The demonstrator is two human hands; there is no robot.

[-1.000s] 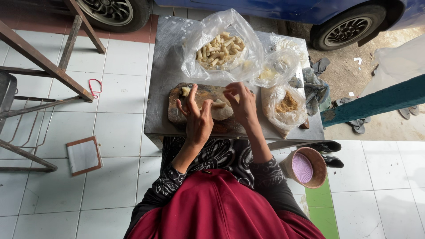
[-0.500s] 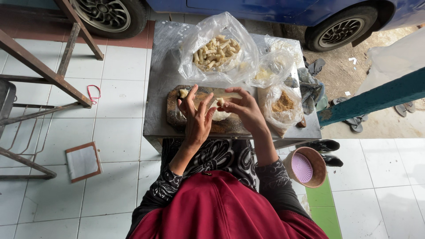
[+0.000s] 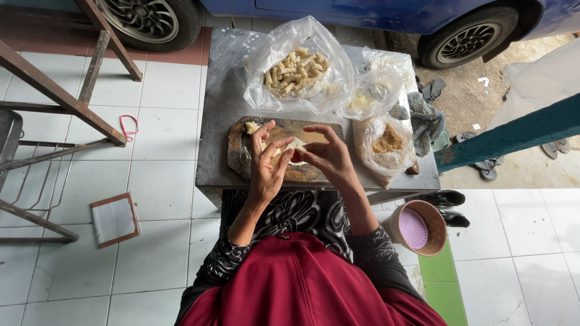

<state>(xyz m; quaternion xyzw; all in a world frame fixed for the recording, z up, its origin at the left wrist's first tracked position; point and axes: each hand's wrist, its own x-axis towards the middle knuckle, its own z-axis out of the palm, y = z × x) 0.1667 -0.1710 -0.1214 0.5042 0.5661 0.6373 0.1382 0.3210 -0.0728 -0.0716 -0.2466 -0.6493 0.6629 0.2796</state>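
My left hand (image 3: 266,164) and my right hand (image 3: 327,156) meet over a dark wooden board (image 3: 237,152) on a small grey table (image 3: 211,139). Between their fingertips they hold a pale thin wrapper (image 3: 295,147), partly folded. A small pale piece (image 3: 250,127) lies at the board's far left corner. Behind the board stands a clear plastic bag of several pale rolled sticks (image 3: 297,72). To the right, a second bag holds brown crumbly filling (image 3: 386,140), and a third crumpled bag (image 3: 368,96) has pale contents.
Rusty metal frame legs (image 3: 66,99) stand on the white tiled floor at left, near a red loop (image 3: 128,128) and a small framed slate (image 3: 115,220). A round basket with a purple lid (image 3: 417,228) sits right of me. A blue car's wheels (image 3: 151,21) are behind the table.
My hands have drawn closer together over the board and now pinch the wrapper between the fingertips; a second ago they were spread apart with fingers open above it.
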